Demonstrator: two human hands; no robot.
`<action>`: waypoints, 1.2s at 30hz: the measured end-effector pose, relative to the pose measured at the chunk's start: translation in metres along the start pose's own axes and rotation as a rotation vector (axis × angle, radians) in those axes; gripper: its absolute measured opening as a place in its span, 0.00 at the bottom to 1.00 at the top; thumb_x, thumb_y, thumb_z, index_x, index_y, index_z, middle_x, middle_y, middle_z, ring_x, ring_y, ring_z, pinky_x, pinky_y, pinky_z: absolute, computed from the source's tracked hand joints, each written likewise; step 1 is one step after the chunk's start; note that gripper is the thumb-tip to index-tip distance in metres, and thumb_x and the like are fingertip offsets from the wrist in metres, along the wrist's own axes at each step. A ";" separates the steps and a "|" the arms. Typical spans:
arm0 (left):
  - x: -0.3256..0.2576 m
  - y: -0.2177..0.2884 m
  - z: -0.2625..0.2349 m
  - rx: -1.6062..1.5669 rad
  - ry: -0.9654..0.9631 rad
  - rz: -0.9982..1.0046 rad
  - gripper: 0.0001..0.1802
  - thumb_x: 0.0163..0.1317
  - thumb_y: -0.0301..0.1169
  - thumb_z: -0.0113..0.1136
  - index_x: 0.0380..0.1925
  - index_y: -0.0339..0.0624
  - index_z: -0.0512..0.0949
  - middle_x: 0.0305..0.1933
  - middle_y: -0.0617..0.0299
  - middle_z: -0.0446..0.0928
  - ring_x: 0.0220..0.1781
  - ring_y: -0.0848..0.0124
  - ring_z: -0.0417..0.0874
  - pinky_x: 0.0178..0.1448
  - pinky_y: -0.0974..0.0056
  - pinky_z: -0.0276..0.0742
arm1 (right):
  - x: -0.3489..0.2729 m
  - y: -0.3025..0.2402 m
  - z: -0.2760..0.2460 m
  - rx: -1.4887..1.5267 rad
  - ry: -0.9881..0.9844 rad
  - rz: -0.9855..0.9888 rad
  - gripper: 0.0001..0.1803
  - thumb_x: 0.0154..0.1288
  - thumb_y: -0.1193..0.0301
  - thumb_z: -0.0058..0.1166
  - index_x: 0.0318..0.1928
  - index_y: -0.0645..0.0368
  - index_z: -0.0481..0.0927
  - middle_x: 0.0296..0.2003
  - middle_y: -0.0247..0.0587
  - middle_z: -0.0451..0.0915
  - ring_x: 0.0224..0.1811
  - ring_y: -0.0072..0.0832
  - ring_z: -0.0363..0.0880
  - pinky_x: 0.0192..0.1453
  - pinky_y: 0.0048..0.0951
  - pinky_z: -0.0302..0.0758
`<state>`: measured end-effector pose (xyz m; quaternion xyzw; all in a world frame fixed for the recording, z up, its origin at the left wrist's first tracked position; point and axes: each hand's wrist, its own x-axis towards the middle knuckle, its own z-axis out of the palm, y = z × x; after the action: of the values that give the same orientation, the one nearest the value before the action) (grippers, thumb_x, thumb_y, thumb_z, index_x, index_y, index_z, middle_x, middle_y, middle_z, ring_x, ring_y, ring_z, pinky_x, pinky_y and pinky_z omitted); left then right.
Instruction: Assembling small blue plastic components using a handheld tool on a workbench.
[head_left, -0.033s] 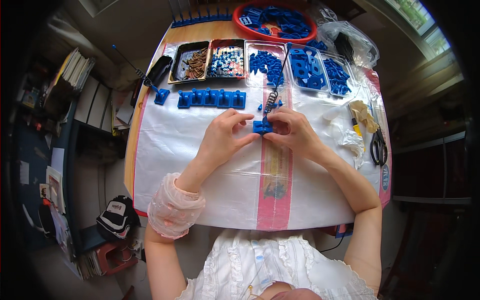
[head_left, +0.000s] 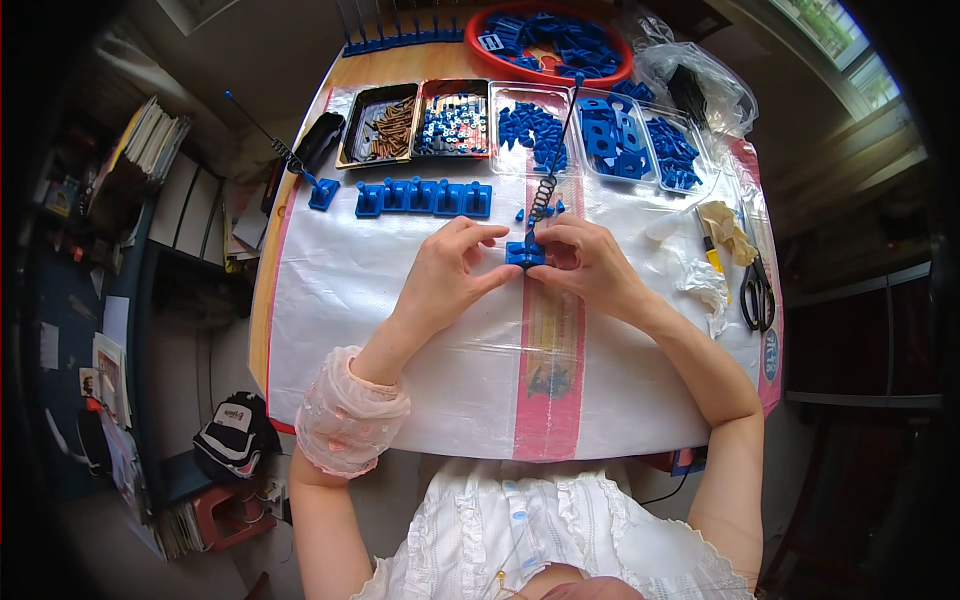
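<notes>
Blue parts (head_left: 533,131) fill clear tray (head_left: 503,163) | both hands' grip pinches blue block (head_left: 524,253)

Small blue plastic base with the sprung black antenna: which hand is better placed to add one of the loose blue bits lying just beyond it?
Probably the right hand: the loose blue bits lie nearer it, while the left hand pinches the blue base.
</notes>
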<state>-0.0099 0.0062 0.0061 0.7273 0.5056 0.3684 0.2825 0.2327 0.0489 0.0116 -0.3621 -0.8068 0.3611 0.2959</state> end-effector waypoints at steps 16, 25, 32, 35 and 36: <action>0.004 0.043 0.028 -1.004 -0.127 -0.136 0.28 0.84 0.43 0.54 0.74 0.40 0.64 0.66 0.57 0.77 0.63 0.73 0.83 0.61 0.66 0.85 | -0.002 -0.064 -0.046 -0.009 0.065 0.024 0.17 0.58 0.72 0.79 0.46 0.65 0.89 0.32 0.32 0.81 0.30 0.16 0.74 0.34 0.22 0.73; 0.009 0.065 0.053 -1.237 -0.100 -0.101 0.23 0.87 0.41 0.47 0.71 0.39 0.65 0.56 0.61 0.79 0.57 0.77 0.82 0.63 0.65 0.81 | -0.010 -0.083 -0.066 0.002 0.082 0.064 0.14 0.60 0.74 0.78 0.44 0.64 0.89 0.32 0.28 0.81 0.30 0.11 0.73 0.33 0.17 0.71; 0.012 0.073 0.057 -1.280 0.002 -0.046 0.24 0.85 0.43 0.50 0.69 0.36 0.65 0.55 0.58 0.80 0.57 0.74 0.86 0.66 0.66 0.85 | -0.008 -0.084 -0.065 0.023 0.109 0.038 0.17 0.60 0.71 0.78 0.46 0.66 0.89 0.33 0.31 0.83 0.30 0.13 0.73 0.34 0.20 0.73; 0.013 0.072 0.055 -1.263 0.002 0.003 0.25 0.85 0.42 0.49 0.69 0.35 0.65 0.56 0.57 0.80 0.58 0.73 0.86 0.66 0.65 0.86 | -0.008 -0.084 -0.062 0.026 0.119 0.022 0.16 0.61 0.71 0.78 0.47 0.65 0.89 0.34 0.31 0.83 0.30 0.12 0.73 0.34 0.19 0.73; 0.013 0.073 0.053 -1.258 0.006 0.007 0.25 0.85 0.42 0.49 0.69 0.35 0.65 0.56 0.57 0.80 0.58 0.73 0.86 0.66 0.65 0.86 | -0.008 -0.086 -0.062 0.022 0.122 0.012 0.16 0.62 0.71 0.78 0.48 0.65 0.89 0.34 0.31 0.84 0.30 0.12 0.74 0.35 0.19 0.73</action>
<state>0.0750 -0.0078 0.0359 0.4226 0.1906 0.5984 0.6535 0.2511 0.0246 0.1131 -0.3851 -0.7812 0.3489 0.3461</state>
